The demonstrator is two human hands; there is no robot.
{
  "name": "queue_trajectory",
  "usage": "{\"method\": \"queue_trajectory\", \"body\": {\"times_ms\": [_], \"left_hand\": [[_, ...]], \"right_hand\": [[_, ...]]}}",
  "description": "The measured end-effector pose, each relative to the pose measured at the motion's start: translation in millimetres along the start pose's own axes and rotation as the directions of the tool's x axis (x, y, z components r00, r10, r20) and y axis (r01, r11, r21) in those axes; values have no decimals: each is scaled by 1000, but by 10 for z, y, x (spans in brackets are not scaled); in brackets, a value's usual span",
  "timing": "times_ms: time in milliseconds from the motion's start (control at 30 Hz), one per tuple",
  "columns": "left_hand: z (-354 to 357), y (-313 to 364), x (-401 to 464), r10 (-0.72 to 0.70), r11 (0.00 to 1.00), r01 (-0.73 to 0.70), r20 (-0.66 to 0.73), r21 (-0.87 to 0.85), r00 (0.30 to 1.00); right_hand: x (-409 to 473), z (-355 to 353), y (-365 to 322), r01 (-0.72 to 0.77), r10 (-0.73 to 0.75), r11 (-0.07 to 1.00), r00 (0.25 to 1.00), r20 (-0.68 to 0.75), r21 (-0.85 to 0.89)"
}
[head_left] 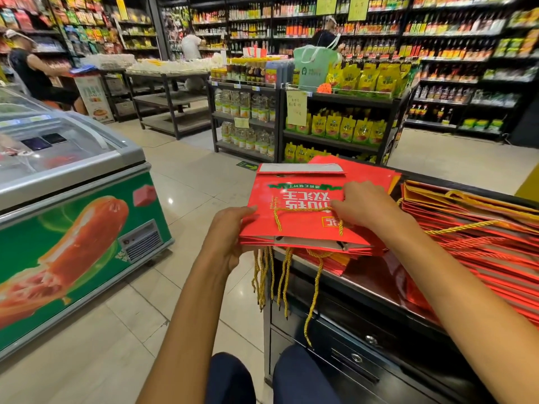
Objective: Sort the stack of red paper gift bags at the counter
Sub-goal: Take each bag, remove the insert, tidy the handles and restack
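To the left of the left hand [230,231] stood a chest freezer [73,182] with a glass lid and a sausage picture on its green side, well apart from it across pale floor tiles. Beyond both hands, dark shelving [335,123] held yellow pouches and bottles of oil, with a pale green tote bag [315,68] on top. Just to the right of the right hand [361,205], a second heap of red bags [472,237] with gold cord handles lay fanned across the counter [364,290], crowding that side. Below the hands, the counter's dark drawers faced the person's knees.

The stack of red gift bags [300,217] rested flat on the counter's left corner, its left part overhanging the edge, between the two hands. The left hand gripped the stack's near left corner, thumb on top and fingers curled beneath. The right hand rested on the top bag, fingers bent and pinching its gold cord handle [303,210]. The top bag's long axis ran away from the person: its open mouth faced the person, its folded grey base pointed toward the shelving, and its print read upside down. More gold cords [271,281] dangled from the stack's near edge, below the left hand.
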State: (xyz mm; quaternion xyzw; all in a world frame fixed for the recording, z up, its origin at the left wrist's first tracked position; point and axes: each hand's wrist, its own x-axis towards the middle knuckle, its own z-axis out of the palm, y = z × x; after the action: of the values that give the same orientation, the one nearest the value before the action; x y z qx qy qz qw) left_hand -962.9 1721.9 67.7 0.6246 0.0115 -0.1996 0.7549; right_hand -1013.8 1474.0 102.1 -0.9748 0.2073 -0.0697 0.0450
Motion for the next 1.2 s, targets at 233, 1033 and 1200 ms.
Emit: {"method": "queue_trajectory", "body": {"times_ms": [233,1033,1200], "left_hand": [[-58,92,8,28,996,-31,42,86,999],[2161,924,75,218,967,-254,503,4,836],[2572,372,268,135,926,-309,573,216,808]], "right_hand": [[10,-77,15,-85,88,984,996,-14,156],[-538,-1824,1655,-345,428,857,890,-155,382],[-754,-1537,2093,-484,499,832,867,15,270]]}}
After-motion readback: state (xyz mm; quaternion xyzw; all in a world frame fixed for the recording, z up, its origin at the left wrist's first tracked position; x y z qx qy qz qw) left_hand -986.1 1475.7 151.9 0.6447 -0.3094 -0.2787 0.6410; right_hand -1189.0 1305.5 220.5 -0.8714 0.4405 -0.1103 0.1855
